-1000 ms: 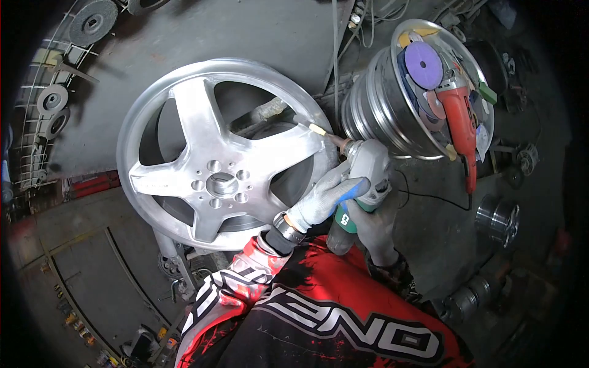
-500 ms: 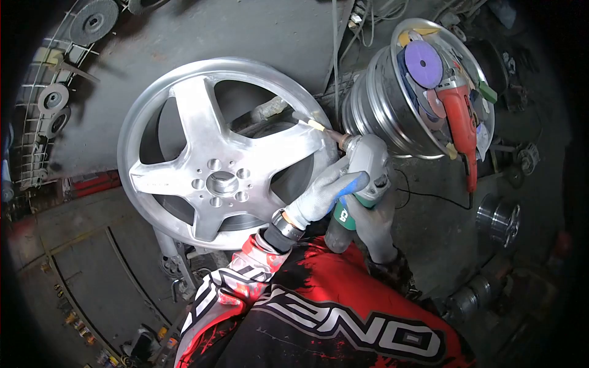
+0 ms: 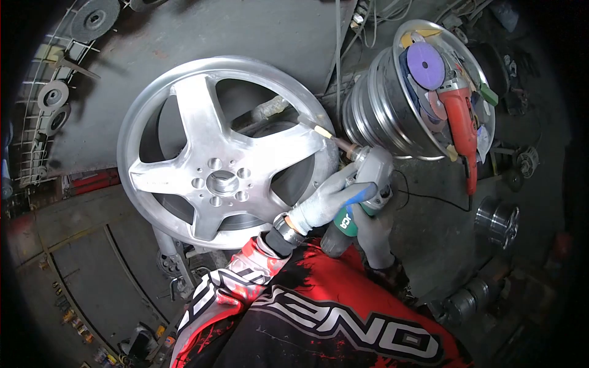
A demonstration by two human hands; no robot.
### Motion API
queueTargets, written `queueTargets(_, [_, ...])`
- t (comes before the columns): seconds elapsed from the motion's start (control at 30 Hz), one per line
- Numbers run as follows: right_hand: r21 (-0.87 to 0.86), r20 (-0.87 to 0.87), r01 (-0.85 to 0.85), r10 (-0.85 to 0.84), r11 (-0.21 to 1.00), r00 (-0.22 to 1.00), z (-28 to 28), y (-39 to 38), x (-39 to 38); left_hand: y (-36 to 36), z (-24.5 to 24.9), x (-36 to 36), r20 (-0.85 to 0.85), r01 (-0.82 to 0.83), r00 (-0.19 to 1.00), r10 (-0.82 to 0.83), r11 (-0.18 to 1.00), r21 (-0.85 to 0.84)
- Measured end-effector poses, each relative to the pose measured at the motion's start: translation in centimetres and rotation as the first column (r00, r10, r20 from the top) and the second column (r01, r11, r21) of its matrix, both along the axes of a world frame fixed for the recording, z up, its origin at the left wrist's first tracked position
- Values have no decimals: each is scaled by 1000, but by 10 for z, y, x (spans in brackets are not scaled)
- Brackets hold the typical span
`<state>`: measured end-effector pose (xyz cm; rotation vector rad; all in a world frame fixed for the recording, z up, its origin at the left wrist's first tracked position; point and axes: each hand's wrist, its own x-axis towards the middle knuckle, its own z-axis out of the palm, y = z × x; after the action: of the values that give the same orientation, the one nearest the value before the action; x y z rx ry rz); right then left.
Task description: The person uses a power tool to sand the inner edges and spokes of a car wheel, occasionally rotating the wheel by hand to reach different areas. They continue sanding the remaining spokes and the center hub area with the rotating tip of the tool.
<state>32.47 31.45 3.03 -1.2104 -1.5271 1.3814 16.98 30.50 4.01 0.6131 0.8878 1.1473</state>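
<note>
My left hand (image 3: 325, 199), in a grey glove with a blue patch, is wrapped round the head of a grey and green power tool (image 3: 375, 170). My right hand (image 3: 375, 236), gloved too, grips the green body of the tool from the right side. From the tool a shaft with a narrow tip points up and left, with the tip at the end of a spoke near the right rim of a silver five-spoke wheel (image 3: 224, 138). Part of my right fingers is hidden behind the tool.
At the upper right stands another wheel (image 3: 383, 104) holding a purple disc (image 3: 425, 65) and a red grinder (image 3: 459, 116) with a cord. Abrasive discs (image 3: 53, 96) hang on a wire rack at the left. Smaller wheels (image 3: 497, 221) lie at the right.
The tool and both my hands have shifted slightly right, and its tip has moved a little along the spoke's end. The silver wheel has stayed in place.
</note>
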Motion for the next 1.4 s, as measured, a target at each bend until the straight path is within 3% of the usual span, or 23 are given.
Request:
queueTargets(0.1, [19,116,-5,3,1000,993,-8,-9,19,-2,-3,11,-58,59,997,-57,997,41])
queueTargets(0.17, [-125,54,73,-67,989,996,-26,-15,31,-4,-10,14,-100,57,994,-49,996,70])
queueTargets(0.3, [-16,-6,48,-48,999,999,-12,-10,11,-2,-7,0,-265,115,961,-78,985,130])
queueTargets(0.33, [-38,27,39,-38,999,999,-15,-9,9,-3,-5,-2,-265,110,961,-73,986,128])
queueTargets(0.4, [-54,60,27,-24,998,998,-14,-6,3,-3,0,-6,75,34,997,-33,999,-2])
queueTargets(0.47, [102,116,4,-16,995,993,-2,-4,-3,-4,1,-9,88,95,992,-89,993,-74])
queueTargets(0.53, [187,150,-3,-25,982,988,5,-5,-2,-4,0,-5,-97,65,994,-53,989,130])
queueTargets(0.57, [266,180,-8,-41,964,983,7,-8,0,-7,3,-4,-153,90,986,-70,988,127])
queueTargets(0.6, [270,187,-21,-31,963,982,9,-10,3,-8,2,-2,-146,77,988,-58,988,133])
queueTargets(0.67, [121,68,49,-58,991,996,8,-13,6,-10,-6,2,-46,135,990,-133,989,64])
queueTargets(0.7, [122,71,38,-47,992,996,7,-13,5,-13,-7,2,-363,60,927,97,915,398])
queueTargets(0.77, [-69,-43,100,-103,993,994,5,-13,2,-13,-8,-5,-423,86,901,100,913,399])
queueTargets(0.8, [-68,-42,86,-89,994,995,3,-10,-1,-10,-7,-9,-484,122,870,94,910,396])
queueTargets(0.83, [-32,-1,62,-62,998,998,1,-5,-5,-7,-27,-9,-650,161,658,381,771,616])
queueTargets(0.87, [3,43,37,-37,999,998,1,-3,-7,-8,-44,-5,-647,148,655,390,773,617])
queueTargets(0.93, [48,105,15,-20,999,994,7,-2,-9,-4,-34,-7,-330,42,939,96,922,386])
queueTargets(1.0, [94,169,-1,-15,996,986,14,-4,-12,-10,-27,-3,-329,20,938,108,932,363])
queueTargets(1.07, [-131,-34,186,-192,974,981,19,-10,-12,-7,-27,8,-278,-10,959,61,983,183])
queueTargets(1.1, [-125,-29,178,-183,976,983,18,-11,-7,-4,1,0,-273,38,962,2,989,140])
queueTargets(1.2, [-172,7,132,-133,976,991,13,-10,1,-7,1,7,-129,4,992,8,996,88])
queueTargets(1.33, [-88,1,35,-35,996,999,-4,-5,-1,-6,-9,-5,-138,22,990,-18,999,25])
queueTargets(1.4, [-79,30,33,-30,996,999,-6,-4,-2,-4,-31,-5,-529,16,786,319,845,534])
